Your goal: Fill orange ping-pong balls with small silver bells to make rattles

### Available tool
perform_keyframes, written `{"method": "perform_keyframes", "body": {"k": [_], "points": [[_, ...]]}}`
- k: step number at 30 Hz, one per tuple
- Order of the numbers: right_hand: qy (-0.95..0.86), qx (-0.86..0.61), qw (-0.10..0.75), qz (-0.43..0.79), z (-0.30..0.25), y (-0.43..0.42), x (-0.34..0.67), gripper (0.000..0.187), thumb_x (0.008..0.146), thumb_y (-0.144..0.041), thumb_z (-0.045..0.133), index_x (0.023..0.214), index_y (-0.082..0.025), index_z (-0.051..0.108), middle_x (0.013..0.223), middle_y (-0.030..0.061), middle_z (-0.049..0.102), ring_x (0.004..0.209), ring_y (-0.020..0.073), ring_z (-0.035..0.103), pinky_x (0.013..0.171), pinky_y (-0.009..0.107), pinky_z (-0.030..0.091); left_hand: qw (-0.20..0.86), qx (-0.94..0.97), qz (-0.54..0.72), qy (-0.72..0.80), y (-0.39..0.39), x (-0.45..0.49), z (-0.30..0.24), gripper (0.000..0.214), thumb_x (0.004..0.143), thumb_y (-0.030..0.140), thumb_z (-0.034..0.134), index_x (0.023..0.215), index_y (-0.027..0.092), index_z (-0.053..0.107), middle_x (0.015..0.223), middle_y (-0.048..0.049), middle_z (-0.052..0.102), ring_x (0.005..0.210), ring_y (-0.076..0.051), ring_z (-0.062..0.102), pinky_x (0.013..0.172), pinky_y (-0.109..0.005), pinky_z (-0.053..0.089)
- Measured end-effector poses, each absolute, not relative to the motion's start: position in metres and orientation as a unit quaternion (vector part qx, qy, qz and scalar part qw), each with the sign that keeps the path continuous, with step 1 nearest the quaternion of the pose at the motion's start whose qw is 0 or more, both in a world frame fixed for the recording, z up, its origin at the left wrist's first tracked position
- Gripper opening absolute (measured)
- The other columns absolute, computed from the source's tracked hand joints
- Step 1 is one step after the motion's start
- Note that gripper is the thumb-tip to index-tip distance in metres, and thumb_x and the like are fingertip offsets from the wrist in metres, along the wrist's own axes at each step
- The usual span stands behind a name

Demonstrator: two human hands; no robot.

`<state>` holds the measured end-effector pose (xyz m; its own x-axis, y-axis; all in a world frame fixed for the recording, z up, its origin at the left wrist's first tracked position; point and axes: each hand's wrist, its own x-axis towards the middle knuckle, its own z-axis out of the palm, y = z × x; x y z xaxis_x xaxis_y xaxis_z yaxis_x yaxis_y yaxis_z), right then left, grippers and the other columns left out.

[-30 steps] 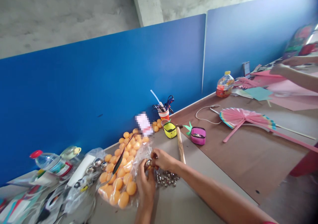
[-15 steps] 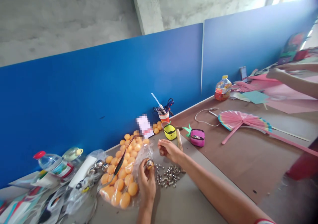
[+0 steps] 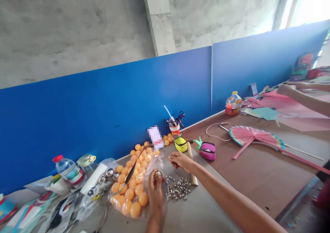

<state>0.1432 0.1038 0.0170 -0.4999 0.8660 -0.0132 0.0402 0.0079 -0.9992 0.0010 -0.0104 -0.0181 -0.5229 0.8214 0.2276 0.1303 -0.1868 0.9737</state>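
Observation:
My left hand (image 3: 156,188) is closed around a shiny silver ball (image 3: 158,175), partly hidden by the fingers. Just up and to the right, my right hand (image 3: 179,160) is held in a pinch; whatever may be between its fingertips is too small to make out. Below it, a pile of small shiny metal beads or bells (image 3: 179,189) lies on the table (image 3: 196,210). To the left of my left hand, a clear plastic bag (image 3: 154,164) lies beside and partly over many orange balls (image 3: 129,193).
A wooden-handled tool (image 3: 193,178) lies beyond my right wrist. Yellow (image 3: 180,145) and purple pouches (image 3: 208,151) sit behind it, near a cup of tools (image 3: 174,128). A pink paper fan (image 3: 254,134) and juice bottle (image 3: 233,104) stand right; another person's arms (image 3: 306,97) work farther off.
The camera view has tilted up, so everything sits lower in the picture. My left hand has turned and covers more of the silver ball. My right hand's fingers have curled in more.

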Motion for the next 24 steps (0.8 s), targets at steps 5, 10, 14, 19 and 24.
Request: {"method": "perform_keyframes", "body": {"k": [5, 10, 14, 19, 24], "points": [[-0.696, -0.411, 0.337, 0.482, 0.013, 0.095, 0.188, 0.015, 0.072, -0.022, 0.056, 0.060, -0.019, 0.047, 0.048, -0.0054, 0.045, 0.046, 0.0101, 0.041, 0.048, 0.023, 0.027, 0.267, 0.410, 0.644, 0.589, -0.009, -0.001, -0.021, 0.047, 0.076, 0.053, 0.062, 0.105, 0.017, 0.063, 0.095, -0.0103, 0.069, 0.068, -0.020, 0.068, 0.068, -0.037, 0.056], [-0.735, -0.547, 0.324, 0.234, -0.010, 0.078, 0.232, 0.013, 0.076, -0.017, 0.049, 0.064, -0.019, 0.049, 0.071, 0.0030, 0.059, 0.069, 0.0165, 0.054, 0.063, 0.027, 0.037, 0.263, 0.425, 0.649, 0.574, -0.007, 0.001, -0.024, 0.044, 0.076, 0.051, 0.062, 0.105, 0.018, 0.061, 0.092, -0.0079, 0.069, 0.072, -0.020, 0.069, 0.072, -0.037, 0.056], [-0.722, -0.635, 0.214, 0.171, -0.020, 0.069, 0.235, 0.019, 0.081, -0.029, 0.054, 0.093, -0.015, 0.057, 0.104, 0.0151, 0.063, 0.089, 0.0252, 0.062, 0.071, 0.032, 0.041, 0.252, 0.438, 0.653, 0.564, -0.004, 0.001, -0.029, 0.047, 0.076, 0.051, 0.061, 0.110, 0.018, 0.058, 0.103, -0.0103, 0.067, 0.085, -0.022, 0.069, 0.079, -0.037, 0.056], [-0.733, -0.645, 0.144, 0.160, -0.011, 0.067, 0.216, 0.032, 0.082, -0.038, 0.055, 0.098, -0.011, 0.057, 0.102, 0.0208, 0.065, 0.092, 0.0317, 0.064, 0.070, 0.036, 0.043, 0.222, 0.467, 0.632, 0.577, -0.002, -0.002, -0.033, 0.046, 0.078, 0.054, 0.056, 0.107, 0.018, 0.060, 0.111, -0.0133, 0.065, 0.086, -0.022, 0.068, 0.075, -0.035, 0.056], [-0.710, -0.656, 0.164, 0.196, -0.006, 0.075, 0.206, 0.031, 0.072, -0.024, 0.061, 0.099, -0.008, 0.058, 0.095, 0.0207, 0.067, 0.091, 0.0347, 0.065, 0.071, 0.038, 0.044, 0.200, 0.493, 0.618, 0.579, -0.001, -0.003, -0.034, 0.041, 0.080, 0.050, 0.055, 0.106, 0.019, 0.061, 0.106, -0.0116, 0.067, 0.089, -0.022, 0.067, 0.076, -0.035, 0.056]]}}
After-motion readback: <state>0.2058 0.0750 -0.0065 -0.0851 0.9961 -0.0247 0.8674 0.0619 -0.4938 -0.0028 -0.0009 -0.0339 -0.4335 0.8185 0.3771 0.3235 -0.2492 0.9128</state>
